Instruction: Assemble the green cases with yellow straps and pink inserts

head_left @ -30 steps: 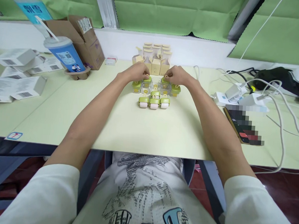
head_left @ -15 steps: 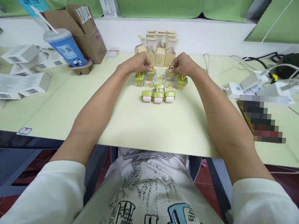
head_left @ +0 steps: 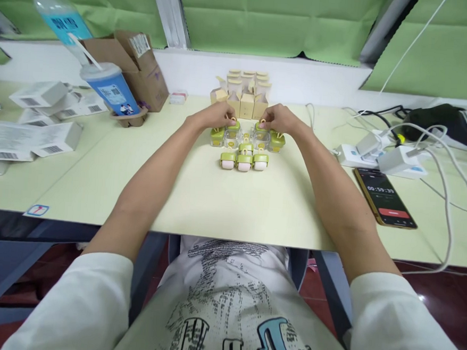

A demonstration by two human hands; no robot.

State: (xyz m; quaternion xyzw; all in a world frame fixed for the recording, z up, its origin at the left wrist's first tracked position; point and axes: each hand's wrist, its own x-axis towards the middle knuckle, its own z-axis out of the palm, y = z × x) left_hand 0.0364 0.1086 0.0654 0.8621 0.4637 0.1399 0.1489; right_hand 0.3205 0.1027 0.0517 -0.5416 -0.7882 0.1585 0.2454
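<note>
My left hand [head_left: 224, 113] pinches the yellow loop of a green lid [head_left: 232, 125] on a small clear container [head_left: 232, 137]. My right hand [head_left: 275, 116] grips the matching green lid [head_left: 262, 126] by its top, over another clear container [head_left: 261, 139]. Outside these stand two lidded containers, one at the left [head_left: 217, 137] and one at the right [head_left: 277, 142]. In front sit several small green-topped pieces with pale pink bottoms [head_left: 244, 162], each with a loop. Whether the pinched lids are fully seated I cannot tell.
Several open cardboard boxes [head_left: 246, 105] stand behind my hands near the wall. At the left are white boxes [head_left: 39, 95], a blue cup [head_left: 113, 89] in a holder, a brown carton [head_left: 152, 81] and a bottle [head_left: 64, 19]. Rightward lie a phone [head_left: 386, 199], a power strip [head_left: 355, 155] and cables.
The camera view has tilted, so the table scene appears lower in the picture. Both hands remain at the same two lids, and the containers keep their arrangement.
</note>
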